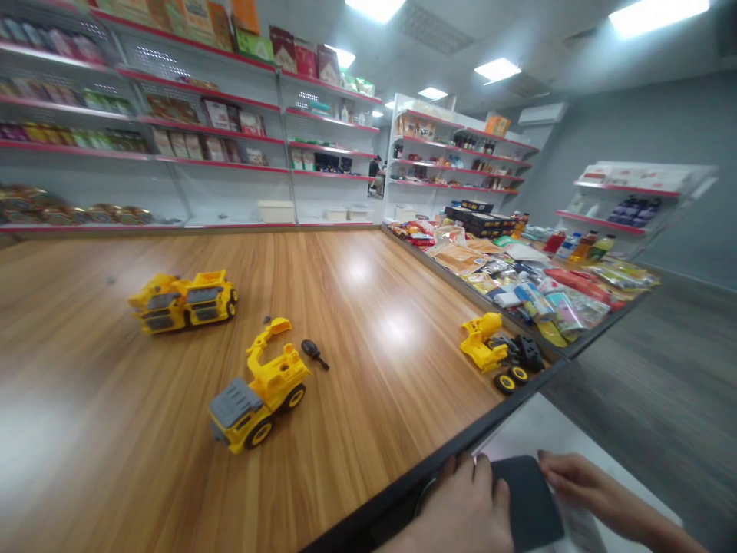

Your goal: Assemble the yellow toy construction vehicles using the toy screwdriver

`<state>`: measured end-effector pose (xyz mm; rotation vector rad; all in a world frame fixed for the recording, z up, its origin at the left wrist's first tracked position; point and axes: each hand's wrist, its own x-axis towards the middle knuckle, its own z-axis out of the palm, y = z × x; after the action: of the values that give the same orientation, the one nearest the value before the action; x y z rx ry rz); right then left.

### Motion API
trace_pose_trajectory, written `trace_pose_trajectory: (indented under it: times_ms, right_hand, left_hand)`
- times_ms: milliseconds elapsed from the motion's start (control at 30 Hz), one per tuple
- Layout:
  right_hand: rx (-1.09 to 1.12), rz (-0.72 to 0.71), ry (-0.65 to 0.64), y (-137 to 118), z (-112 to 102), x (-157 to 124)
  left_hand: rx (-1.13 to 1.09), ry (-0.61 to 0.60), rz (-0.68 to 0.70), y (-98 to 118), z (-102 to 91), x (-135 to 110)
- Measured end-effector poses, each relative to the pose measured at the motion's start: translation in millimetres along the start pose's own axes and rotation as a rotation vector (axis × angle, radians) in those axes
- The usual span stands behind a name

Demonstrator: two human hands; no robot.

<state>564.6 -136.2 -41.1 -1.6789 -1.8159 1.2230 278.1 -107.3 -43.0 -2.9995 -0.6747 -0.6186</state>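
Just past the table's near edge, my left hand (pixel 469 503) lies over the left side of a dark grey flat object with rounded corners (pixel 530 499), its fingers bent. My right hand (pixel 593 491) pinches that object's right edge with thumb and fingers. What the object is, I cannot make out. On the table, a yellow toy excavator truck (pixel 265 388) with a grey front stands left of my hands. A small dark screwdriver (pixel 315 354) lies beside it. Closer to my hands are yellow mixer-truck parts (pixel 484 343) and a black wheeled chassis (pixel 512 365).
Two yellow toy trucks (pixel 187 299) stand together at the left of the wooden table (pixel 357 430). A dark raised rim (pixel 414 468) runs along its near edge. Packaged goods (pixel 518 276) cover an adjoining table at the right. Stocked shelves (pixel 230 115) line the back.
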Motion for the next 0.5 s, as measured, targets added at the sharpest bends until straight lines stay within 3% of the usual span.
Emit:
trace_pose_trajectory:
  times_ms: [233,500]
  right_hand:
    - [0.233,0.038,-0.062,3,4,-4]
    - [0.233,0.062,-0.159,7,-7,-7]
  left_hand:
    - [-0.082,-0.096,0.003,-5,3.4,-8]
    - [-0.296,-0.237,0.011,-19,-12.9,-11]
